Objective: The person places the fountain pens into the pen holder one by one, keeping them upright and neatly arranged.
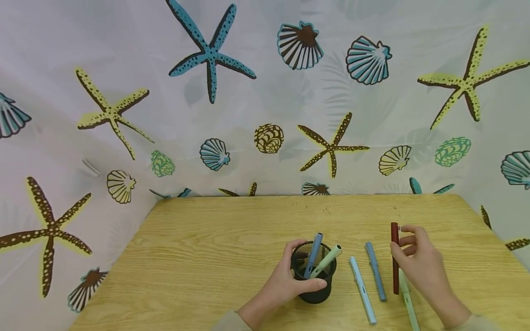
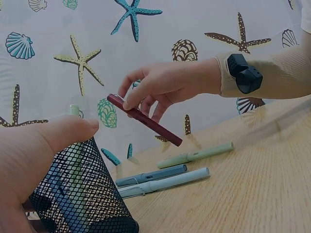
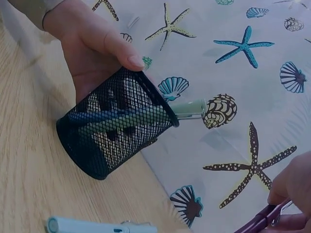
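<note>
My left hand (image 1: 285,285) grips a black mesh pen cup (image 1: 314,294) around its side, thumb across the front. Inside the cup lean a blue pen (image 1: 313,253) and a light green pen (image 1: 327,261), their upper ends above the rim. To the right, my right hand (image 1: 422,262) pinches a dark red pen (image 1: 395,257) near its upper end. In the left wrist view this pen (image 2: 146,120) slants in the air above the table. The right wrist view shows only part of the red pen (image 3: 262,219).
On the wooden table (image 1: 207,257), a light blue pen (image 1: 362,290), a darker blue pen (image 1: 376,271) and another light green pen (image 1: 409,303) lie between and below the hands. A cloth (image 1: 248,105) printed with starfish and shells hangs behind the table.
</note>
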### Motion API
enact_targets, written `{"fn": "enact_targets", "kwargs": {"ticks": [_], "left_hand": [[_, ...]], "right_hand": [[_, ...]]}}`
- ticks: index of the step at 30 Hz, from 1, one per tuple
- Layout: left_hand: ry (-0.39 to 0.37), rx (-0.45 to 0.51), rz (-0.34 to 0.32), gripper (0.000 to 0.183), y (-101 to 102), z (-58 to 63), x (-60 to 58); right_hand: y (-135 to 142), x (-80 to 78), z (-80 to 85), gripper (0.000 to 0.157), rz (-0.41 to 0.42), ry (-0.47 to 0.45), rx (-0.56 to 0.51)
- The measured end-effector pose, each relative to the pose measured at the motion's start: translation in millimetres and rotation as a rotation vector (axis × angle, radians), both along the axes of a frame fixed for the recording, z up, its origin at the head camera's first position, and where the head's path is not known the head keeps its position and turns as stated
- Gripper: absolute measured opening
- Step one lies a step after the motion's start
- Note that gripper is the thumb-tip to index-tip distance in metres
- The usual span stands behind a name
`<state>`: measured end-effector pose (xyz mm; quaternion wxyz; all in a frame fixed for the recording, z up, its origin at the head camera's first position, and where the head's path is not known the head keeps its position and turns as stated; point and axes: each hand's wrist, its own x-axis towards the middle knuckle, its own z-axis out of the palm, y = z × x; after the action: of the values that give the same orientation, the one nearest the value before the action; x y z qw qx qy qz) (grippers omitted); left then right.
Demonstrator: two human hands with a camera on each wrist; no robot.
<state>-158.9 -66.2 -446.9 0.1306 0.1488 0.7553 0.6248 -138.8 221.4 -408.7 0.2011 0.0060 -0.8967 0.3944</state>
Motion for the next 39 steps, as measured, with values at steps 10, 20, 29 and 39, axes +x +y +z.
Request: {"fn": "enact_targets", "kwargs": {"ticks": [10,20,29,39], "left_hand": [[0.002,-0.005,0.012,0.078,1,1.1,0.3],[0.0,0.012,0.001,0.078,1,0.4,0.1],[-0.004,0.019,0.003,0.078,1,-0.4,0.1],[0.012,0.015,0.002,0.078,2,-0.9,0.1]], "right_hand": [[-25,-0.7,9.2,0.034,0.071,0.17,-0.085],[-42,0.3,14.7,0.037,0.151,0.23,-0.204],[-56,2.4,21.3,0.038,0.198,0.252,-0.278],[-73,3.0,29.9,0.041,0.266,0.338,-0.318]]}}
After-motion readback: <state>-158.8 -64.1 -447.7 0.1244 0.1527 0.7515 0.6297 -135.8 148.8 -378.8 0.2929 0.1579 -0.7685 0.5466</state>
